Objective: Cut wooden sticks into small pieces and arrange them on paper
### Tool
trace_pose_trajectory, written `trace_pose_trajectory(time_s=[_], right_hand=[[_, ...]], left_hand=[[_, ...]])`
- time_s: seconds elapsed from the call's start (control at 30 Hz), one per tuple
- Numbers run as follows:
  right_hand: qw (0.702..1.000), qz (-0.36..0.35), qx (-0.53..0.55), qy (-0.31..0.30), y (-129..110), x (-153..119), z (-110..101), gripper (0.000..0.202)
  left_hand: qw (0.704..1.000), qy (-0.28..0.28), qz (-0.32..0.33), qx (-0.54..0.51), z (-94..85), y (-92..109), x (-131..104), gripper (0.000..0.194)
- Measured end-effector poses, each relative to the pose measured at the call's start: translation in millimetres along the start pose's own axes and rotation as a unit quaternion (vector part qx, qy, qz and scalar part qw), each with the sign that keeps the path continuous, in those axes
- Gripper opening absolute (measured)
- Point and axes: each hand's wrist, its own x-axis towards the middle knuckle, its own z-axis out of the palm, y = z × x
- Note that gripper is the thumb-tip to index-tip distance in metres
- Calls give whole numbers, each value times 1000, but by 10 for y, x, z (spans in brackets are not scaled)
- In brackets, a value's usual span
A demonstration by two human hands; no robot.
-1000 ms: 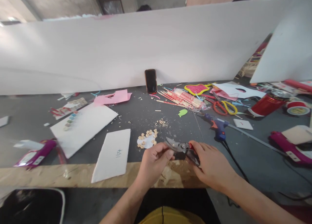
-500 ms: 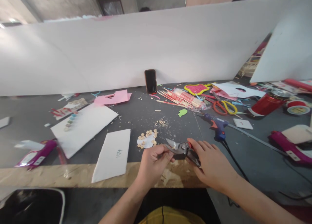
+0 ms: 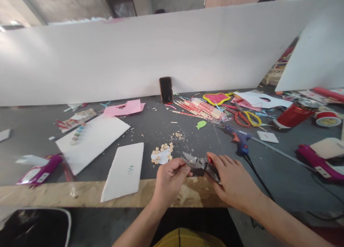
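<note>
My right hand (image 3: 233, 177) is wrapped round the handles of a pair of pruning shears (image 3: 198, 162), whose curved blades point left. Close by the blades, my left hand (image 3: 172, 179) is closed in a pinch; what lies between thumb and finger is too small to make out. Just beyond the left hand lies a white paper piece (image 3: 162, 156) with small pale wooden bits (image 3: 164, 146) round its edge. Further off, tiny cut pieces (image 3: 177, 134) and crumbs are scattered on the dark table.
Bundled red-and-white sticks (image 3: 202, 109), scissors (image 3: 248, 119), a blue glue gun (image 3: 242, 141) with a cord and a red can (image 3: 295, 112) are on the right. White foam sheets (image 3: 123, 173) lie left. A phone (image 3: 166, 89) leans on the white board (image 3: 134, 61).
Both hands and the shears stay almost in place. The shears' blades appear slightly shifted at the left hand's fingertips; nothing else has visibly moved.
</note>
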Motion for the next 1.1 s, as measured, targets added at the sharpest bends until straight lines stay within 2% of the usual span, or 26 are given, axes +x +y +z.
trace_pose_trajectory(time_s=[0.23,0.5,0.73,0.97,1.1], right_hand=[[1000,-14,-11,-1,20,-2,16,54],[998,-33,39,-27,36,3,11,55],[998,-13,48,-40,-3,15,14,46],[998,16,40,-37,-26,38,-2,45],[999,10,18,-25,-29,30,-8,51]], left_hand=[[999,-42,7,14,-68,11,20,20],[986,-106,-40,-123,-105,-20,37,17],[995,-50,-46,-66,-77,-57,44,18],[997,20,19,70,-19,-28,18,14],[994,17,44,103,-25,-18,9,18]])
